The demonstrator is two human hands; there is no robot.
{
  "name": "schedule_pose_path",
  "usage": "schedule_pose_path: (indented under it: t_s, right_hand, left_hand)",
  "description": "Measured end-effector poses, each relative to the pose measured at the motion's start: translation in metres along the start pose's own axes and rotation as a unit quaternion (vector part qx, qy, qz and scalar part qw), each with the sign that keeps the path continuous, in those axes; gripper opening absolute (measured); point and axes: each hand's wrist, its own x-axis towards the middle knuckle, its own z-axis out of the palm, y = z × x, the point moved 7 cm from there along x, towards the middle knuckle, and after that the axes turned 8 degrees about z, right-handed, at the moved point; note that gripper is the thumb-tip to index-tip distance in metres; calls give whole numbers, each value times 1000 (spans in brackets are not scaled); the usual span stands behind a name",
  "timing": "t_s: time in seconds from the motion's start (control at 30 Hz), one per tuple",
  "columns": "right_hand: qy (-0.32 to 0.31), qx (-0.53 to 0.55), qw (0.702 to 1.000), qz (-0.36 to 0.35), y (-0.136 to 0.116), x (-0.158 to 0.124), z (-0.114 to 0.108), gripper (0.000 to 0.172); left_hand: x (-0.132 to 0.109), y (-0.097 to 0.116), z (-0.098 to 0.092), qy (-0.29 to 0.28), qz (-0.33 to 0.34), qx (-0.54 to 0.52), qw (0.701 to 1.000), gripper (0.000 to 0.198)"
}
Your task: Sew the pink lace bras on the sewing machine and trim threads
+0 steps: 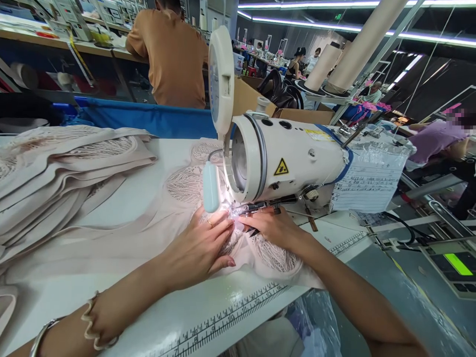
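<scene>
Pale pink fabric with lace panels (277, 255) lies under the head of a white sewing machine (297, 153). My left hand (204, 243) rests flat on the fabric left of the lit needle area, fingers stretched toward it and thumb apart. To the right, my right hand (275, 227) is closed close to the needle area, against the lace. A small dark pointed tool (253, 231) shows under its fingers; its kind is not clear. A pale blue lamp (210, 187) hangs just above my left fingers. The needle itself is hidden by glare and fingers.
Stacked pale pink lace pieces (74, 168) lie on the left of the white table. A printed ruler (230, 317) runs along the front edge. Handwritten paper (366, 181) hangs at the machine's right. A person in a brown shirt (174, 54) sits beyond the blue cloth bin (148, 116).
</scene>
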Motion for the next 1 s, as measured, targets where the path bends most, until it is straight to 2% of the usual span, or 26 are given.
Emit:
schedule_pose_path:
  t_s: [0.07, 0.17, 0.27, 0.37, 0.5, 0.63, 0.77, 1.0]
  right_hand:
    - [-5, -35, 999, -11, -2, -3, -5, 37]
    - [11, -80, 996, 36, 4, -12, -15, 22]
    - [13, -92, 994, 65, 8, -24, -15, 36]
    - [46, -101, 994, 7, 1, -34, -12, 21]
    - [119, -76, 984, -113, -12, -42, -13, 46]
    - [141, -72, 978, -133, -12, -41, -17, 46]
    - [128, -72, 982, -122, -12, -35, -17, 43]
    - [76, -59, 993, -61, -5, -21, -11, 38]
  left_hand:
    - [0, -1, 1, 1, -1, -6, 1000, 62]
    - [1, -2, 3, 4, -1, -3, 1000, 57]
    - [2, -1, 7, 4, -6, 13, 1000, 51]
    - [3, 1, 8, 12, -19, 25, 999, 49]
    - [4, 3, 6, 15, -16, 26, 999, 48]
    - [4, 3, 5, 21, -8, 23, 999, 44]
    - [3, 3, 4, 29, -3, 11, 1000, 45]
    - [5, -3, -4, 10, -22, 4, 1000, 35]
